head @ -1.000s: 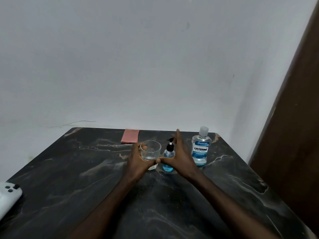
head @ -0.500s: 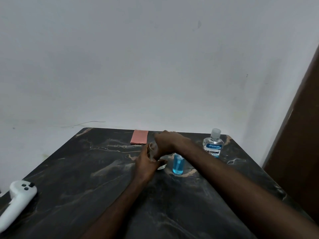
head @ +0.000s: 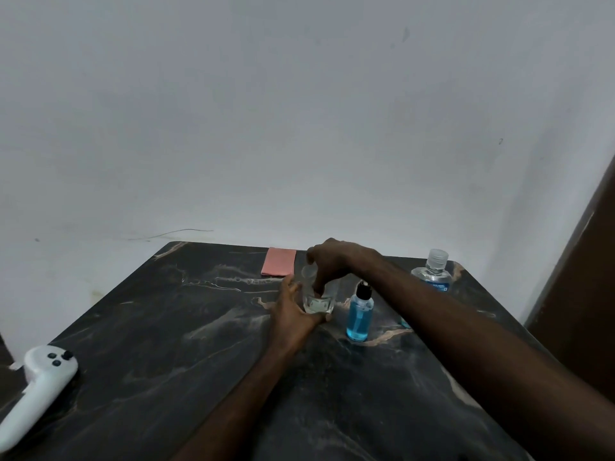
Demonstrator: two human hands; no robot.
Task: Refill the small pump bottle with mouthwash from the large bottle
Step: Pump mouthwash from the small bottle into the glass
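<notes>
A small pump bottle (head: 359, 314) with blue liquid and a black pump stands upright on the dark marble table (head: 166, 344). Behind my right forearm at the far right stands the large clear mouthwash bottle (head: 432, 274), its cap on and its lower half hidden. A clear drinking glass (head: 317, 302) stands left of the pump bottle. My left hand (head: 293, 307) cups the glass's base from the left. My right hand (head: 332, 261) reaches over from the right, fingers gripping the glass at its rim.
A pink folded cloth (head: 279, 261) lies at the table's far edge, just behind the glass. A white handheld controller (head: 36, 387) rests at the near left edge. A white wall stands behind the table, a brown door (head: 585, 277) to the right.
My right hand left the pump bottle's side and crossed left onto the glass's rim. The left hand stayed at the glass. The view shifted, showing more of the controller.
</notes>
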